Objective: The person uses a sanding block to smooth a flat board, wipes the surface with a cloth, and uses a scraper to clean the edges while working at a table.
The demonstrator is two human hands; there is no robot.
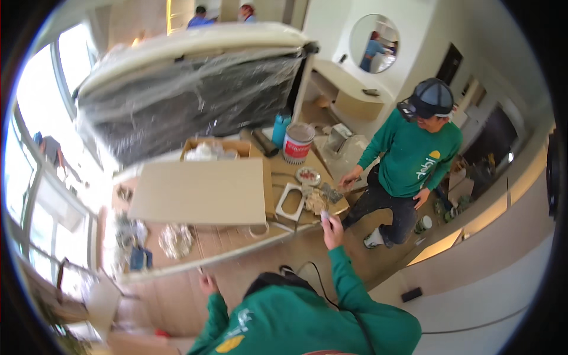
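Observation:
My right hand [333,232] is raised near the table's front right corner, its fingers closed round a small whitish object [324,215] whose kind is blurred. Just beyond it lie a crumpled tan cloth or paper [315,202] and a white frame with an oval opening [290,202]. My left hand [208,284] is low in front of the table edge, fingers closed, with a small pale tip showing above them; what it is I cannot make out. A large flat brown board [198,190] lies on the table, farther off from both hands.
A white paint bucket [298,144], a blue bottle [281,130] and an open cardboard box [248,148] stand behind the board. A co-worker in green [414,154] stands at the right, beside the table corner. A dark cable [319,278] hangs by my right arm.

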